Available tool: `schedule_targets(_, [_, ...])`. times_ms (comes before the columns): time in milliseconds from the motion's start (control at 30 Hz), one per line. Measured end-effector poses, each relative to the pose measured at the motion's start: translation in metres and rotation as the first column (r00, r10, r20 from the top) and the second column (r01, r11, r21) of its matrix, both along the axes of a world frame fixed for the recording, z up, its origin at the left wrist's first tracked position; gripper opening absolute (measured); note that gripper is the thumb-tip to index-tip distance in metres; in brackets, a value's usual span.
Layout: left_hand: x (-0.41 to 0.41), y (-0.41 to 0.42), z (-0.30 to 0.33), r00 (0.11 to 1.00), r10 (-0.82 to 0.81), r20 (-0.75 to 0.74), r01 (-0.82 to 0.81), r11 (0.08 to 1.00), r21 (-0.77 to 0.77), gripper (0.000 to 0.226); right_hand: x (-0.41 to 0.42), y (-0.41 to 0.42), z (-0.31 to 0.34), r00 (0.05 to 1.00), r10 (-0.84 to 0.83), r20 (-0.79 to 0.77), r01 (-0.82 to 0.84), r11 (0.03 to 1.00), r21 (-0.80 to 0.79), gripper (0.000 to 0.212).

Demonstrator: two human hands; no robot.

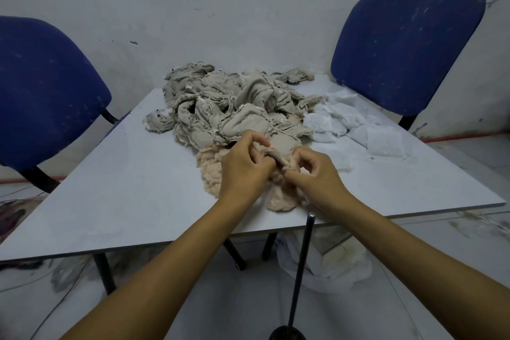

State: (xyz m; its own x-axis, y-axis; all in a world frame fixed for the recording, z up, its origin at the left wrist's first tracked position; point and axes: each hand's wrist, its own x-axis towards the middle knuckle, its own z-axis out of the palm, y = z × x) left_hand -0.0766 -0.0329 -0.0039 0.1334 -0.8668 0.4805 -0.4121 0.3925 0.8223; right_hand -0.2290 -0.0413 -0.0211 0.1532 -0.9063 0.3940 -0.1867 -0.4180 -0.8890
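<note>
Left grip and right grip are both pinching the peach plush piece just above the worktop, beside the grey pile, and it is looking soft, light and fraying, so holding near its seam edge seems safest.

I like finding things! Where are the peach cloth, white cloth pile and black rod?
peach cloth (pixel 280 159): head view, pinched bunched part.
white cloth pile (pixel 331 121): head view, middle of pile.
black rod (pixel 301 265): head view, mid-shaft.
</note>
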Motion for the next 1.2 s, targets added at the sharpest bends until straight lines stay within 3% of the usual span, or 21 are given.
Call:
schedule_targets(100, [0.001, -0.002, 0.004, 0.987, -0.142, -0.081, 0.153, 0.976, 0.152, 0.017, 0.0, 0.002, 0.001, 0.998, 0.0, -0.055, -0.002, 0.999, -0.039, 0.02])
schedule_targets(233, [0.003, 0.001, 0.012, 0.833, -0.359, -0.421, 0.507, 0.8, 0.321, 0.0, -0.002, 0.001, 0.0, 0.998, -0.066, -0.011, 0.065, 0.996, -0.057, 0.019])
schedule_targets(400, [0.01, 0.003, 0.014, 0.793, -0.376, -0.479, 0.557, 0.766, 0.321, 0.006, 0.0, -0.001, -0.003, 0.995, -0.097, -0.006, 0.097, 0.993, -0.061, 0.02])
schedule_targets(433, [0.012, 0.003, 0.013, 0.818, -0.378, -0.434, 0.532, 0.784, 0.32, 0.008, -0.001, -0.001, -0.003, 0.994, -0.107, 0.019, 0.108, 0.993, -0.044, 0.02])
schedule_targets(533, [0.014, 0.004, 0.009, 0.928, -0.353, -0.116, 0.371, 0.889, 0.268, 0.012, -0.002, -0.001, -0.004, 0.992, -0.112, 0.049, 0.112, 0.994, -0.009, 0.018])
schedule_targets(633, [0.013, 0.004, 0.007, 0.973, -0.209, 0.093, 0.197, 0.972, 0.13, 0.006, -0.003, 0.001, -0.002, 0.991, 0.083, 0.109, -0.089, 0.994, 0.058, 0.017])
schedule_targets(733, [0.015, 0.002, 0.011, 0.983, -0.148, 0.104, 0.141, 0.987, 0.072, 0.014, -0.006, -0.001, -0.002, 0.963, 0.182, 0.196, -0.215, 0.964, 0.16, 0.037])
schedule_targets(800, [0.016, 0.001, 0.013, 0.979, -0.173, 0.109, 0.167, 0.984, 0.061, 0.028, -0.006, -0.002, -0.003, 0.966, 0.177, 0.187, -0.207, 0.966, 0.156, 0.036])
schedule_targets(867, [0.016, 0.002, 0.012, 0.968, -0.203, 0.145, 0.196, 0.979, 0.06, 0.037, -0.005, -0.002, -0.004, 0.979, 0.132, 0.154, -0.148, 0.984, 0.096, 0.025])
schedule_targets(1033, [0.009, 0.006, 0.006, 0.943, -0.12, 0.311, 0.152, 0.985, -0.078, 0.029, -0.005, -0.002, -0.005, 0.986, -0.126, 0.106, 0.128, 0.992, -0.016, 0.022])
schedule_targets(1200, [0.005, 0.008, 0.003, 0.909, -0.047, 0.414, 0.135, 0.973, -0.186, 0.034, -0.004, -0.001, -0.005, 0.994, -0.109, 0.03, 0.108, 0.994, 0.009, 0.019])
